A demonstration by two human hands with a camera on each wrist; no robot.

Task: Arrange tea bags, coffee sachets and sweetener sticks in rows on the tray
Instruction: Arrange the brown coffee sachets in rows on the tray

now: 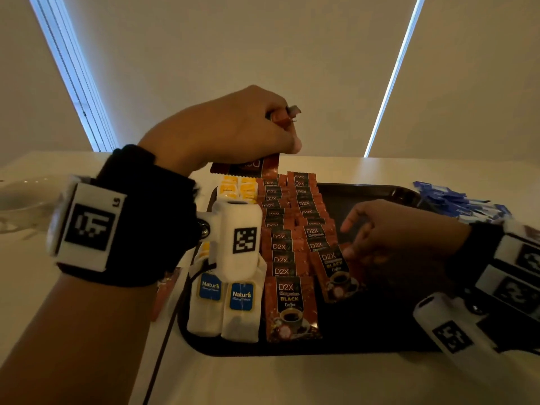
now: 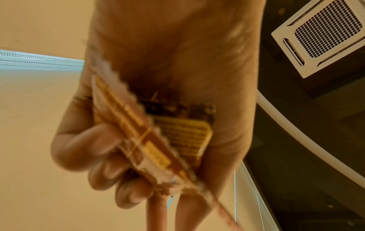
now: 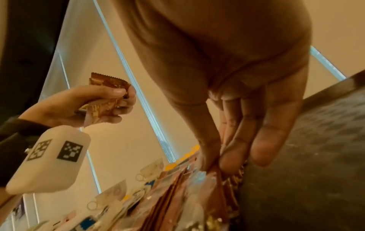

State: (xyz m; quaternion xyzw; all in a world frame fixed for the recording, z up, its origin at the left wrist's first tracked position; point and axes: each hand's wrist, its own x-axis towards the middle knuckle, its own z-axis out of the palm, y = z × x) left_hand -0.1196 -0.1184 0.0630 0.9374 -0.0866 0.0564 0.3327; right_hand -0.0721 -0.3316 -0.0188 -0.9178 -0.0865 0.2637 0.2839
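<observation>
A black tray (image 1: 380, 331) lies on the white table. On it, two rows of white tea bags (image 1: 225, 302) run along its left side. Beside them run two overlapping rows of brown coffee sachets (image 1: 280, 247). My left hand (image 1: 280, 127) is raised above the tray's far left and grips a bundle of coffee sachets (image 1: 248, 166), seen close up as a blurred bundle (image 2: 158, 140). My right hand (image 1: 350, 244) is low over the tray, and its fingertips (image 3: 215, 164) pinch the nearest coffee sachet (image 1: 336, 270) of the second row. Blue sweetener sticks (image 1: 455, 200) lie heaped beyond the tray's right end.
A dark cable (image 1: 163, 346) runs down over the table beside the tray's left edge. A glass dish (image 1: 20, 200) sits at the far left. The tray's right half (image 1: 394, 287) shows bare black surface. A wall with blinds stands behind the table.
</observation>
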